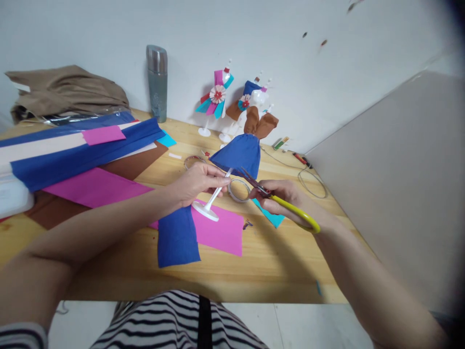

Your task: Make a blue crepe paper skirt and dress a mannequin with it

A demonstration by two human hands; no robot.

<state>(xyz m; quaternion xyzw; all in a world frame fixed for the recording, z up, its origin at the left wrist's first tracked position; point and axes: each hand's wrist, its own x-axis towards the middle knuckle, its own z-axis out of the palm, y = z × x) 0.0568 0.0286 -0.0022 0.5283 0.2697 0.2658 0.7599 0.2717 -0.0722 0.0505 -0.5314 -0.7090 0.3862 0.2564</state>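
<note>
My left hand (pixel 199 183) pinches the white stem of a small dress-form stand (pixel 205 212), its round base hanging just above the table. A gathered blue crepe-paper skirt (pixel 238 152) and a brown crepe-paper top (pixel 259 123) cover the form. In my right hand (pixel 281 194) are yellow-handled scissors (pixel 296 211), their blades slightly apart at the lower hem of the skirt. Whether the blades touch the paper I cannot tell. Below the stand lie a blue crepe-paper piece (pixel 177 237) and a pink crepe-paper sheet (pixel 220 230).
Finished dress forms (pixel 214 94) stand by the wall, near a grey bottle (pixel 157 85). Tape rolls (pixel 240 190) lie behind my hands. Layered crepe paper (pixel 90 155) and brown cloth (pixel 69 92) fill the left side. A cable (pixel 312 182) and a glue stick (pixel 280 143) are at the right.
</note>
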